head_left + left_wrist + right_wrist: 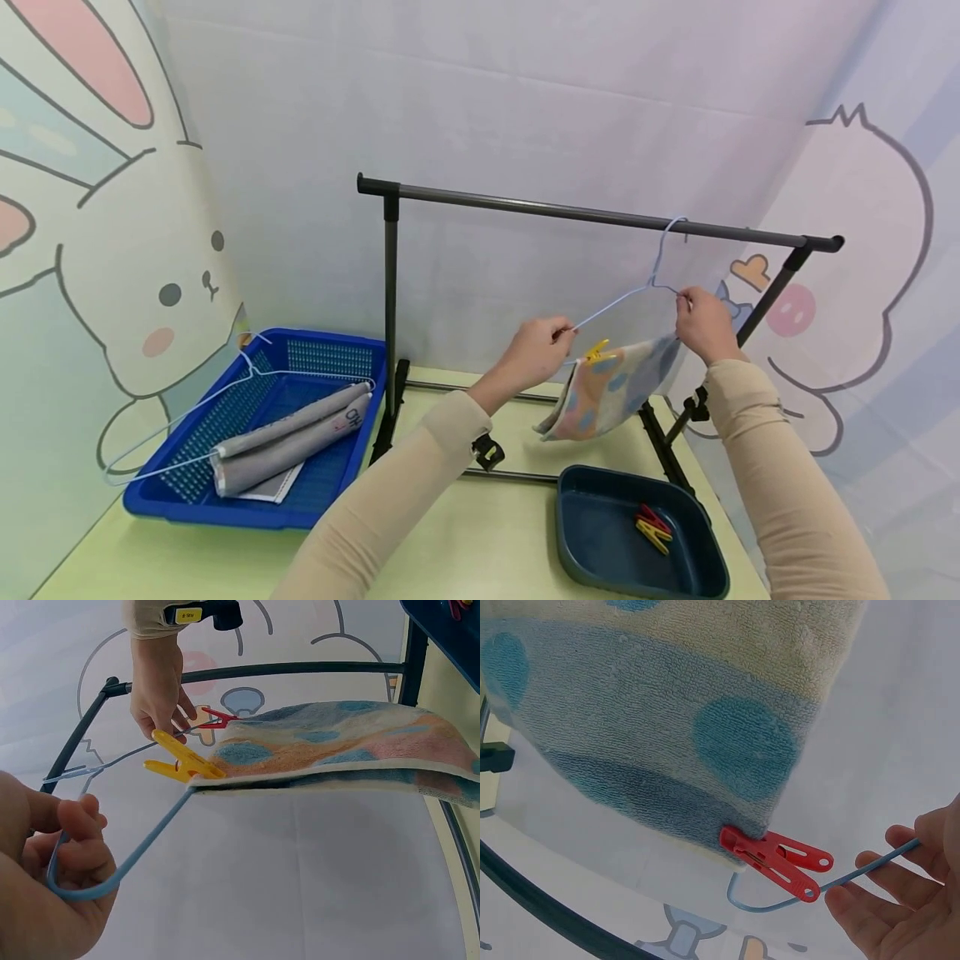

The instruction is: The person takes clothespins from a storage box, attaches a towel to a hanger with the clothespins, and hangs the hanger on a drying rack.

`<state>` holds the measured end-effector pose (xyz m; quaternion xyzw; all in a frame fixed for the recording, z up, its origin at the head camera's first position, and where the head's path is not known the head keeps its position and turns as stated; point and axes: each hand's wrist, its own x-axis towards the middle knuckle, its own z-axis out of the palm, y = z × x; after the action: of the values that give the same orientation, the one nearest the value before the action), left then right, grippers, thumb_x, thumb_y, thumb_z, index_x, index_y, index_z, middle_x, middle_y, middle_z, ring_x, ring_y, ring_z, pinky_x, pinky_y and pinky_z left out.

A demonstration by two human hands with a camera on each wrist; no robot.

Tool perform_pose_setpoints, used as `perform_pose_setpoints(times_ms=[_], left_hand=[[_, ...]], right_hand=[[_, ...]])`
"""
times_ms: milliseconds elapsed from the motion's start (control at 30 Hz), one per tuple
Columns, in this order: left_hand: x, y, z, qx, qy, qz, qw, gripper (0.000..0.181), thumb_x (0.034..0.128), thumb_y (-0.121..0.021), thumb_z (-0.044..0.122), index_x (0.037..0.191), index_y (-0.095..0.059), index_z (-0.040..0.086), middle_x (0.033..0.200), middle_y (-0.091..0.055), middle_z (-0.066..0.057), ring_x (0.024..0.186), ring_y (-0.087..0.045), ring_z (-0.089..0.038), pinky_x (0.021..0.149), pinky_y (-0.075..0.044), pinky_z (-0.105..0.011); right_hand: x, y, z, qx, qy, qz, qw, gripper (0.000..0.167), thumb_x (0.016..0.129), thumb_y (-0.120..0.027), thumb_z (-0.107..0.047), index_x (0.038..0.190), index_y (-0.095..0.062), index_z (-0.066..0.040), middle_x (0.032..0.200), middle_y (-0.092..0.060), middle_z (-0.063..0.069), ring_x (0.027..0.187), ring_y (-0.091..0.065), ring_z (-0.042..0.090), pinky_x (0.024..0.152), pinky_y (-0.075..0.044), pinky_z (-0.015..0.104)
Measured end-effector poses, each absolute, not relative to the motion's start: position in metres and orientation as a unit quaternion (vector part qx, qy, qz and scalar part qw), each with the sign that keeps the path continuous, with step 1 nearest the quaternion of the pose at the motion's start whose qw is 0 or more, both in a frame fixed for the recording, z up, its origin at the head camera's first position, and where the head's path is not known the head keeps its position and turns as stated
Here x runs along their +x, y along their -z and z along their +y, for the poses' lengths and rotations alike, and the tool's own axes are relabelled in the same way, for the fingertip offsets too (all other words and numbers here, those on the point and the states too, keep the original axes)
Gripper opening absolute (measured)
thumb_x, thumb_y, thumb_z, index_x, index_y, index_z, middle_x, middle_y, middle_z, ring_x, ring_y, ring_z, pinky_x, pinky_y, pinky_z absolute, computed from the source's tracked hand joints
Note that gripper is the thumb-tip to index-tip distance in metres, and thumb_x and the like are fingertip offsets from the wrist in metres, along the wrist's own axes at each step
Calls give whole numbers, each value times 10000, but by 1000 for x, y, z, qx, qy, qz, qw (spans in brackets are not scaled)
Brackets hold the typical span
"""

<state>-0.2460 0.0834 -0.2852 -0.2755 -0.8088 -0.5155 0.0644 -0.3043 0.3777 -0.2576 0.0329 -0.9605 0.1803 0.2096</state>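
Note:
A light blue wire hanger (611, 303) hangs by its hook from the rack's bar (525, 205). My left hand (534, 352) grips its left end, the wire passing through curled fingers in the left wrist view. On the hanger's right arm, my right hand (707, 323) pinches the wire between thumb and fingers. A patterned towel (611, 392) is folded over the hanger's lower wire. At its left edge a yellow clothespin (182, 759) clips it, and a red clothespin (769, 859) clips the other edge, close to my right fingertips.
On the left stands a blue basket (225, 518) holding folded grey cloth (300, 442), with another hanger (176, 421) through the cloth and sticking out past the rim. A dark teal tray (600, 550) at the front right holds red and yellow clothespins (654, 529). Printed curtains surround the table.

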Motion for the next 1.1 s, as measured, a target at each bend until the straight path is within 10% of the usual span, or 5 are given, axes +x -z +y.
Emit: perform_pose_setpoints(times_ms=[667,1100], left_hand=[[-236,282,72,-331,478,-811,67,185,995,-504,224,950,-652,121,785,-600,4,603,-463,-116,537,-379,-230],[-239,285,67,-316,482,-815,63,255,998,-487,296,1091,-659,131,942,-629,52,824,-573,-71,717,-465,-236]], right_hand=[[-307,259,372,8,-182,-969,165,604,1016,-293,-425,1300,-449,84,1315,-408,340,1182,-387,512,934,-315,628],[-299,256,368,16,-171,-973,151,674,1005,-297,-461,1325,-381,125,1318,-374,367,1188,-358,525,947,-298,632]])
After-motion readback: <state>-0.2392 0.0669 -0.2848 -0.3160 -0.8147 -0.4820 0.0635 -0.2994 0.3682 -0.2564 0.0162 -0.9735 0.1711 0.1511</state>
